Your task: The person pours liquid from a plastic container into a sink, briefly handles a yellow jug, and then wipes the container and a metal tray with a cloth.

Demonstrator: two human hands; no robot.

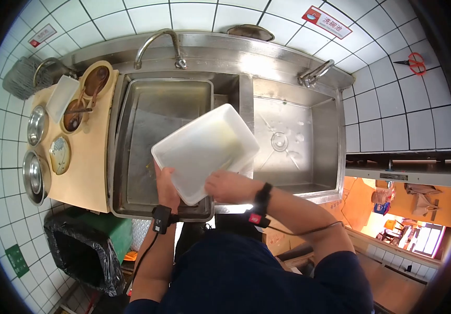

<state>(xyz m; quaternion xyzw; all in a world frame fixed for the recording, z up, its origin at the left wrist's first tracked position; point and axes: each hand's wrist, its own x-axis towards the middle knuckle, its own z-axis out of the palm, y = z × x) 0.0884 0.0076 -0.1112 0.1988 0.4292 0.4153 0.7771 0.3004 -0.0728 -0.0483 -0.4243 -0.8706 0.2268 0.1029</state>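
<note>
A white rectangular plastic tub [194,141] is held at an angle over the left sink, its yellowish-stained inside facing me. My left hand [168,189] grips its lower left edge, with the thumb over the rim and the other fingers hidden underneath. At the near right edge, my right hand [230,187] is closed on the rim with curled fingers; whether anything else is in it cannot be seen. Below the tub, a large metal tray [152,123] with shallow liquid sits across the left sink.
The right sink basin [322,125] has a drain and wet spots. Faucets [178,63] rise behind the sinks. A wooden board [92,167] at left carries metal bowls [37,180], brown bowls and a small white tray [62,99]. A black-lined bin [79,256] stands below.
</note>
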